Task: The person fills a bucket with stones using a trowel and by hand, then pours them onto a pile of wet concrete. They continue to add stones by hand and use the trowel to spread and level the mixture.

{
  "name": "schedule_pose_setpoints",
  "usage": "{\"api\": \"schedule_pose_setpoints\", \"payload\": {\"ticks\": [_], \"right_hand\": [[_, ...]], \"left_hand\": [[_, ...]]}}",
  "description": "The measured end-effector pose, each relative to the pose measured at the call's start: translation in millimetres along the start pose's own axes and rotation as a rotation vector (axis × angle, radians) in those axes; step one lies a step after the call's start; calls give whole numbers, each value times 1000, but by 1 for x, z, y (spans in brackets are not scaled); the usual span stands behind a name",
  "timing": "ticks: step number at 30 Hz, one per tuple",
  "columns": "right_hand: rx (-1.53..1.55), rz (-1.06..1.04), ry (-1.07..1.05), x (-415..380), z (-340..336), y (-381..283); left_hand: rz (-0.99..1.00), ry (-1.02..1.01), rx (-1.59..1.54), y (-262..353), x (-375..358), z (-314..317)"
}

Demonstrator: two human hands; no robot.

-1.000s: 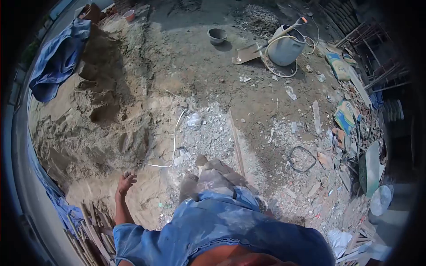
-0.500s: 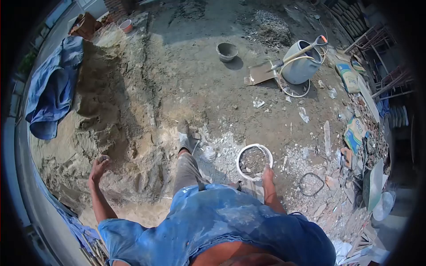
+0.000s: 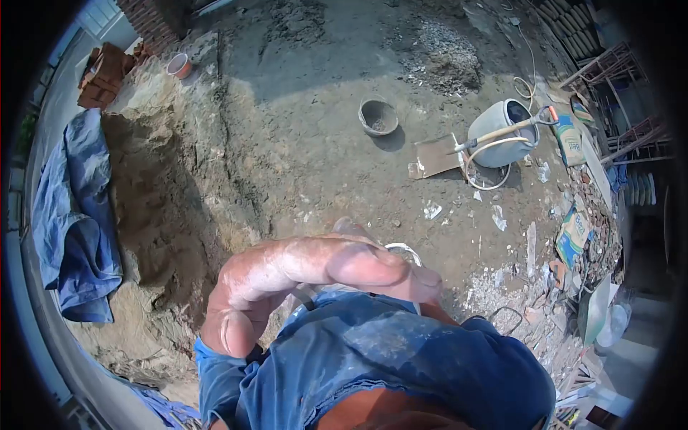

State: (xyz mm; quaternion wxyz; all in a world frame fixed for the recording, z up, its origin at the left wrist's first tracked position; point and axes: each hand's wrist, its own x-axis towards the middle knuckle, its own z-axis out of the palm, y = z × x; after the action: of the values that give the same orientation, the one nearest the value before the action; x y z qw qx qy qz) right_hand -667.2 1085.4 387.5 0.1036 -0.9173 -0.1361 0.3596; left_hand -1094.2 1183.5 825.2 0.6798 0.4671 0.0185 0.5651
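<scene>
My left hand (image 3: 308,269) is raised close to the camera and looks very large. Its fingers stretch to the right in a curve, the thumb stands apart, and no object shows in it. Behind it, only part of the white rim of a bucket (image 3: 405,249) is visible; the rubble seen inside earlier is covered. My right forearm (image 3: 436,311) reaches toward that bucket, while the left hand hides the right hand's fingers. The bucket has kept its place by my body as the ground shifted, which fits the right hand still holding it.
A sand heap (image 3: 154,208) with a blue tarp (image 3: 79,222) lies left. Ahead are a black tub (image 3: 378,117), a shovel (image 3: 437,158) and a grey barrel (image 3: 494,136) with a hose. Gravel (image 3: 448,57) is piled farther back; cement bags (image 3: 573,233) and debris line the right.
My left hand has come up from beside the sand heap to in front of the camera, covering most of the bucket and my right hand. The ground view has shifted down and right.
</scene>
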Motion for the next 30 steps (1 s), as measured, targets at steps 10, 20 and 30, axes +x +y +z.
{"api": "schedule_pose_setpoints", "payload": {"ticks": [10, 20, 30], "right_hand": [[-619, -407, -204, 85, 141, -237], [-110, -157, 153, 149, 135, -487], [81, -534, 33, 79, 66, -915]], "left_hand": [[23, -449, -32, -11, 253, -234], [-398, 502, 180, -86, 312, -545], [-838, 619, -123, -255, 443, -798]]}}
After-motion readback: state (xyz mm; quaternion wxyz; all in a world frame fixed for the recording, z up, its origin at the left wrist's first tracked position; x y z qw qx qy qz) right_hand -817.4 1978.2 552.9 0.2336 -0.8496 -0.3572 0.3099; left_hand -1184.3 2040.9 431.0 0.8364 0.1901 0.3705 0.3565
